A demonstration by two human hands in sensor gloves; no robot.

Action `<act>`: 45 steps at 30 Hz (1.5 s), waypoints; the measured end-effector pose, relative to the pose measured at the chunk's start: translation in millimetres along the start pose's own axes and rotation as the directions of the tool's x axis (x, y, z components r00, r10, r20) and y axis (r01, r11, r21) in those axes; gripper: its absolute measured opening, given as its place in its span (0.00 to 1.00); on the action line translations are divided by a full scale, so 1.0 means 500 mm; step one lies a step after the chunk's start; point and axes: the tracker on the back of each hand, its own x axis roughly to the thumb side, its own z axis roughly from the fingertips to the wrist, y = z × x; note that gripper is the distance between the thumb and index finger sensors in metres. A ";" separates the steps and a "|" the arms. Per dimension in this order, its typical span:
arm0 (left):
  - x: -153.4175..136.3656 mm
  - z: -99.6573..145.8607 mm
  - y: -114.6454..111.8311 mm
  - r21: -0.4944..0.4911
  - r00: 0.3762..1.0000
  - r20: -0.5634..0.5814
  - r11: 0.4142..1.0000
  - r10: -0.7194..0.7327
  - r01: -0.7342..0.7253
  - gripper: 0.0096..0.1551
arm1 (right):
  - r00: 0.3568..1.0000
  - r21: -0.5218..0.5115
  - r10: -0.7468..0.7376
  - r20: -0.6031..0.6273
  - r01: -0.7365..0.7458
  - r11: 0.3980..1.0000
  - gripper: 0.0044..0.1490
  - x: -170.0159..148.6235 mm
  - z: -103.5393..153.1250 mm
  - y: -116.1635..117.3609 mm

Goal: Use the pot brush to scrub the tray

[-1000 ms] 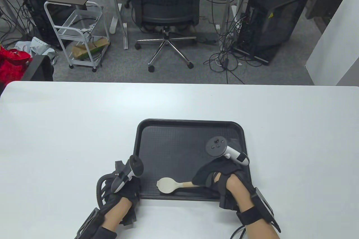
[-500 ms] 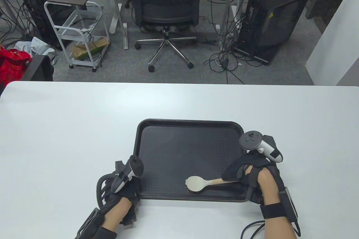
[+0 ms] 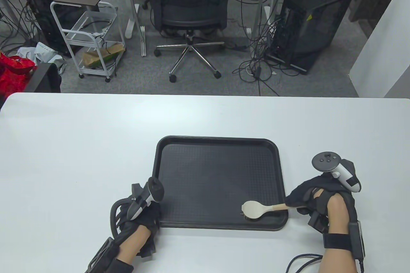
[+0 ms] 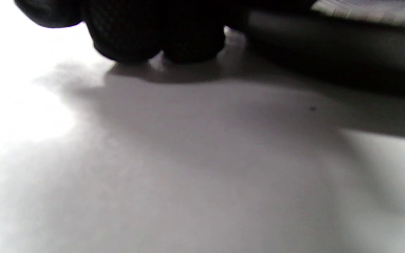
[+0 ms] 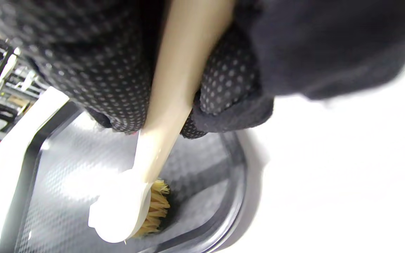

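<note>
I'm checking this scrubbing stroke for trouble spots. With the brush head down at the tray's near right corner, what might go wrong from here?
1. The pot brush sits by the tray rim; another rightward stroke may catch the lip or ride off it.
2. The right hand holds the handle far from the head, outside the tray, so pressure may lever the corner.
3. The left hand steadies only the near left edge; the tray might slide.

overhead table view, close wrist views sharing tray (image 3: pixel 217 140)
</note>
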 end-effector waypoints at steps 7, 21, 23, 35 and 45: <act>0.000 0.000 0.000 0.003 1.000 0.000 1.000 0.000 0.000 0.40 | 0.993 -0.055 -0.110 -0.046 0.107 0.993 0.27 -0.084 0.019 -0.035; 0.006 0.001 -0.002 0.000 1.000 0.008 1.000 -0.010 0.010 0.40 | 0.965 -0.022 -0.226 0.136 0.231 0.973 0.29 -0.079 0.024 -0.046; 0.006 0.002 -0.002 0.001 1.000 0.006 1.000 -0.015 0.015 0.40 | 0.951 0.001 -0.229 0.208 0.234 0.972 0.30 -0.044 0.018 -0.039; 0.005 0.000 0.000 0.020 0.999 -0.014 0.999 0.033 -0.033 0.39 | 0.850 -0.029 -0.309 0.426 0.354 0.935 0.37 0.206 -0.036 0.078; 0.006 0.001 0.001 0.050 0.997 -0.062 0.997 0.054 -0.051 0.38 | 0.944 -0.129 -0.065 0.323 0.112 0.985 0.36 0.409 -0.137 0.231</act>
